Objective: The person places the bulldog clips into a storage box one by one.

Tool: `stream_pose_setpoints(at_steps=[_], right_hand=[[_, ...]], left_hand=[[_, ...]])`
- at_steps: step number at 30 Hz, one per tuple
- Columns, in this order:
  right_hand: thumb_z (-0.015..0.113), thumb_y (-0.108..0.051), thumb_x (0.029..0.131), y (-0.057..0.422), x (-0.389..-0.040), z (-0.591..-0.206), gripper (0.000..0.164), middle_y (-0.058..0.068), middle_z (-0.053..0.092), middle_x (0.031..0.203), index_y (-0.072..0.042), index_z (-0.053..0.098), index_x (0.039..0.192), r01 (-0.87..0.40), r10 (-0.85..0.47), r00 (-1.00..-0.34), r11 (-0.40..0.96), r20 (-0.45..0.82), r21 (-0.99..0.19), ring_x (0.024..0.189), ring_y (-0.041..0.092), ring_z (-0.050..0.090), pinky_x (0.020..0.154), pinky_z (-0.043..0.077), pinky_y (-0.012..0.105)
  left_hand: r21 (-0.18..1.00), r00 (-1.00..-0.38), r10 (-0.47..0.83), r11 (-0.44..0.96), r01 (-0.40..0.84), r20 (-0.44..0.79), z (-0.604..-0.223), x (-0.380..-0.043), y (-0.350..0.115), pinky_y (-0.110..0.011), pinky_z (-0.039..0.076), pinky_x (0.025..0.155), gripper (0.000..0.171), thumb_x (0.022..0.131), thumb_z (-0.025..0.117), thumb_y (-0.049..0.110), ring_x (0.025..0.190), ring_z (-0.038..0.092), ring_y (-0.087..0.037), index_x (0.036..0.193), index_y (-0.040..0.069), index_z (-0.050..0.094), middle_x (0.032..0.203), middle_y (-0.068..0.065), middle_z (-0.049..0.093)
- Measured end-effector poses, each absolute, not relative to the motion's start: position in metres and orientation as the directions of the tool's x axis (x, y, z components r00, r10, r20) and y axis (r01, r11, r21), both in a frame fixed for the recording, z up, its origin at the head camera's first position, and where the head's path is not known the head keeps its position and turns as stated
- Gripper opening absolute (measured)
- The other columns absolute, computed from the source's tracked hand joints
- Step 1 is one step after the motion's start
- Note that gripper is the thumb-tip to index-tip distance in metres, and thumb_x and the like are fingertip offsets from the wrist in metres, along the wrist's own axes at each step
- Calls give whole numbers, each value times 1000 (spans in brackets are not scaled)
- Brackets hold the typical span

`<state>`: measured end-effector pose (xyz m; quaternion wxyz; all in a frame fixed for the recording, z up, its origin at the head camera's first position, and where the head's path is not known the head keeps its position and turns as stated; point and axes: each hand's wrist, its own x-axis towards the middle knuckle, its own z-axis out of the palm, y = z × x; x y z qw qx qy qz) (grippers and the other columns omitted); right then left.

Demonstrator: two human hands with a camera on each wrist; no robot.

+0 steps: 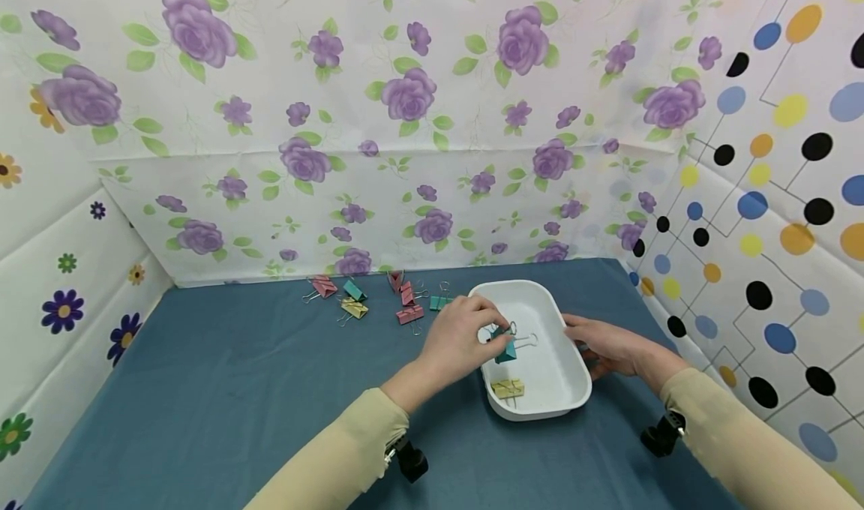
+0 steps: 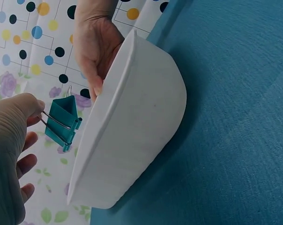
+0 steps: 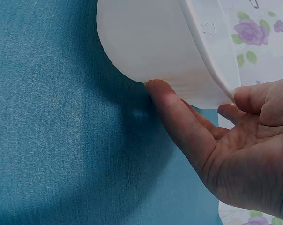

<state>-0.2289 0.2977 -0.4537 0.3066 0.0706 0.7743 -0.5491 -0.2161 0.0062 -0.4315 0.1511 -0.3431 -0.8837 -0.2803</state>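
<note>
My left hand pinches a teal binder clip between thumb and finger, over the white plastic tub. In the left wrist view the teal binder clip hangs by one wire handle from the fingertips, beside the tub's rim. A yellow binder clip lies inside the tub near its front left corner. My right hand grips the tub's right side. In the right wrist view, the thumb of my right hand is at the rim while fingers press the outer wall from below.
Behind and left of the tub, several loose binder clips lie on the blue cloth: a red clip, a yellow clip, a teal clip and others. A floral sheet rises at the back, and a dotted sheet at the right.
</note>
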Motion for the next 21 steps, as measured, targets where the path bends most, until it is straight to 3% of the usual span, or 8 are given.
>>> stream_pose_setpoints(at_steps=[11,21], right_hand=[[45,-33,99,297,-229,-454,54,16,49,126,-32,22,147,446,-230,-801,385,-552,-808,98,34,58,67,52,52],[45,-34,98,298,-229,-454,54,16,48,128,-32,23,147,446,-237,-801,374,-549,-813,99,34,58,67,52,52]], left_hand=[[379,-730,528,628,679,433,-436,-215,9,-32,43,82,14,87,61,45,94,47,-8,93,35,69,104,14,53],[401,-745,515,631,664,423,-437,-214,6,-35,43,88,25,86,59,51,102,48,-10,106,37,66,108,14,52]])
